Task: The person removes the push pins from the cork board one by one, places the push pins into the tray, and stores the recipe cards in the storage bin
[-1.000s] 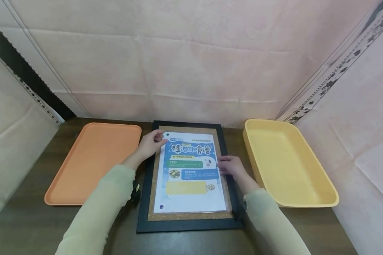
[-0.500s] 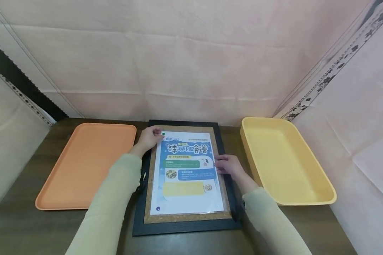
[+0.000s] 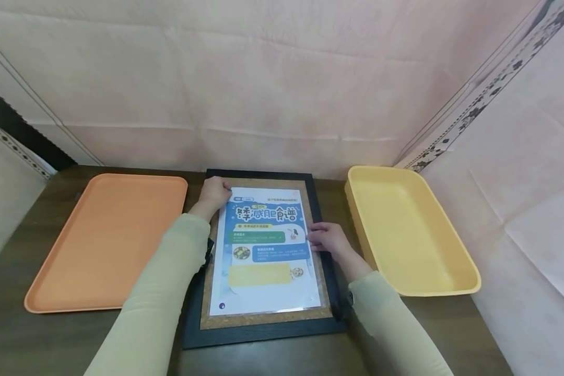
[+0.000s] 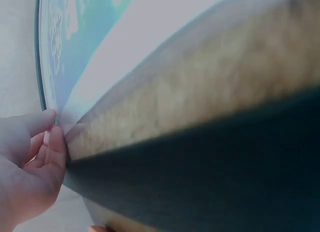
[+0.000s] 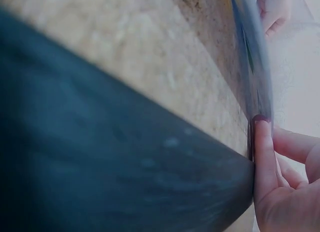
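A printed poster [image 3: 263, 292], blue and white in a clear sleeve, lies on a cork board [image 3: 263, 319] with a dark frame [image 3: 263, 332]. At its top left corner my left hand [image 3: 214, 193] pinches a small green push pin [image 4: 55, 121], mostly hidden by the fingertips. My right hand [image 3: 330, 239] holds the poster's right edge between thumb and fingers; in the right wrist view that edge stands slightly off the cork. A purple push pin [image 3: 222, 306] sits at the poster's lower left corner.
An orange tray [image 3: 108, 240] lies left of the board on the dark wooden table [image 3: 263, 360]. To the right stands a deeper yellow tray [image 3: 404, 230]. Pale cloth [image 3: 263, 94] hangs behind and at both sides.
The left hand has closed in on the green push pin, which showed beside its fingers before. The right hand stays at the poster's edge. The head view has shifted slightly.
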`<state>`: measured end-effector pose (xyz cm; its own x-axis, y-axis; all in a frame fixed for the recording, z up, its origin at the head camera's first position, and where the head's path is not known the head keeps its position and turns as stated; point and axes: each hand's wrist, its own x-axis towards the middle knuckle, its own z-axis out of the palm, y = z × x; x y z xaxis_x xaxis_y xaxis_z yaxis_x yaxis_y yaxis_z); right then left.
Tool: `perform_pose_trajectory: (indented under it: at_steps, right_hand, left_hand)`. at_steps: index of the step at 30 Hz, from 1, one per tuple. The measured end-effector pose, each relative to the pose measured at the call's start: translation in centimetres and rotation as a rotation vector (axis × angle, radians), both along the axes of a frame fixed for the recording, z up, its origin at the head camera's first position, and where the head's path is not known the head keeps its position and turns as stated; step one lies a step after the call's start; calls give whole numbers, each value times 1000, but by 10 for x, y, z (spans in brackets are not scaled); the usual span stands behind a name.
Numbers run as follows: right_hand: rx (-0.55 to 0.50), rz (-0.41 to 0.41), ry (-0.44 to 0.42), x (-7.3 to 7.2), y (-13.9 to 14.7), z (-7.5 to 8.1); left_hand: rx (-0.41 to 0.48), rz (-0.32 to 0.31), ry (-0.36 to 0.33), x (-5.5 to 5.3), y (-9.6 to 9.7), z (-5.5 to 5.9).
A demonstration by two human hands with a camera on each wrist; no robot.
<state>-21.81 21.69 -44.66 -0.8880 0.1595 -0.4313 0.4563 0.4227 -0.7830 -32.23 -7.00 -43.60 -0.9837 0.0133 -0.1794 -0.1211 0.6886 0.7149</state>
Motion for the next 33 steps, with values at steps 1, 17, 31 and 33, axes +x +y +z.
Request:
perform_pose_trajectory:
  at_steps: [1, 17, 31, 33]
  right_hand:
    - [-1, -2, -4, 0, 0, 1]
    - [-16, -4, 12, -3, -1, 4]
    - [-11, -15, -5, -3, -1, 0]
    - [-10, -20, -4, -3, 0, 1]
  left_hand:
    - [1, 6, -8, -1, 0, 1]
    - [-242, -66, -80, -10, 10, 25]
    - [-188, -43, -156, -9, 16, 31]
    - [-195, -64, -154, -11, 14, 32]
